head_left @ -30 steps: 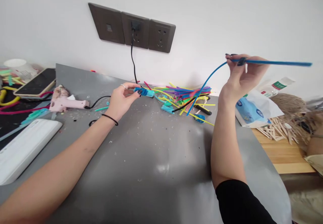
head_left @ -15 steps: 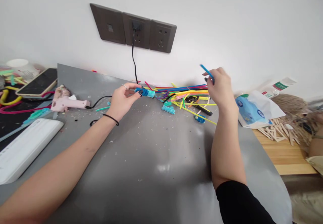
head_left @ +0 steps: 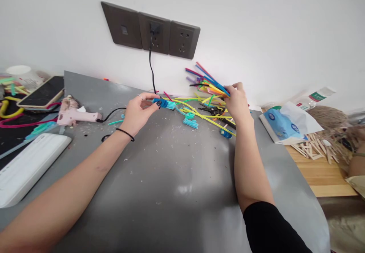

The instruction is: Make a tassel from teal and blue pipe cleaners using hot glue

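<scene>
My left hand point(head_left: 140, 110) pinches a small blue pipe-cleaner piece point(head_left: 168, 104) with a light blue end, just above the grey mat point(head_left: 159, 192). In my right hand point(head_left: 237, 101) is a bundle of coloured pipe cleaners point(head_left: 212, 83), raised off the mat near the wall and fanning out to the left. Under it lie loose yellow pipe cleaners point(head_left: 205, 120) and black-handled pliers point(head_left: 212, 109). A light blue folded piece point(head_left: 190, 121) and a dark blue coiled piece point(head_left: 226, 133) rest between my hands.
On the left are a pink glue gun point(head_left: 76, 114), a phone point(head_left: 42, 91) and a white power bank-like block point(head_left: 34, 165). A tissue pack point(head_left: 282, 125), wooden sticks point(head_left: 316, 148) and twine point(head_left: 327, 119) sit at the right. A black cord point(head_left: 151, 63) hangs from the wall socket.
My right hand has moved slightly left and down and has lifted the coloured bundle from the mat. The single blue pipe cleaner is no longer held apart. My left hand has stayed in place.
</scene>
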`<state>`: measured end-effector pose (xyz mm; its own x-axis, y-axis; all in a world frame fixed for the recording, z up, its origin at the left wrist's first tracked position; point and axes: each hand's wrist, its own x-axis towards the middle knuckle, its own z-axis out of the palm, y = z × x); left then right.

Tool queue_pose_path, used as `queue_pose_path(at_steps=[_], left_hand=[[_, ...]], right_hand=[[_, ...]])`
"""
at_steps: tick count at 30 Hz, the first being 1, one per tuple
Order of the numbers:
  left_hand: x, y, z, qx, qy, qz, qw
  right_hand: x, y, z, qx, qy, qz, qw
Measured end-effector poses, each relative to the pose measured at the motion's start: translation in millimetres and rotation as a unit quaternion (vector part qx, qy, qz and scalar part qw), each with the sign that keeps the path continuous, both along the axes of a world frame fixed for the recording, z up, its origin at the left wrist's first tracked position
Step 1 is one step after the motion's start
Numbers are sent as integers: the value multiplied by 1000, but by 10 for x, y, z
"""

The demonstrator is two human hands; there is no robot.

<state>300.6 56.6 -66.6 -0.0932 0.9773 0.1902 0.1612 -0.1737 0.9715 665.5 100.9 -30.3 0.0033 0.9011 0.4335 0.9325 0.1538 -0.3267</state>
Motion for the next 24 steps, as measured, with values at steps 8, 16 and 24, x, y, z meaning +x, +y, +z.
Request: queue_pose_path(at_steps=[8, 16, 24], left_hand=[[2, 9, 0, 2, 9, -1, 1000], [0, 15, -17, 8, 3, -1, 1000], [13, -8, 12, 9, 7, 0, 1000]], right_hand=[[-296, -380, 405, -219, -24, 25, 975], [-407, -348, 213, -251, -136, 61, 956], [198, -10, 23, 71, 58, -70, 993]])
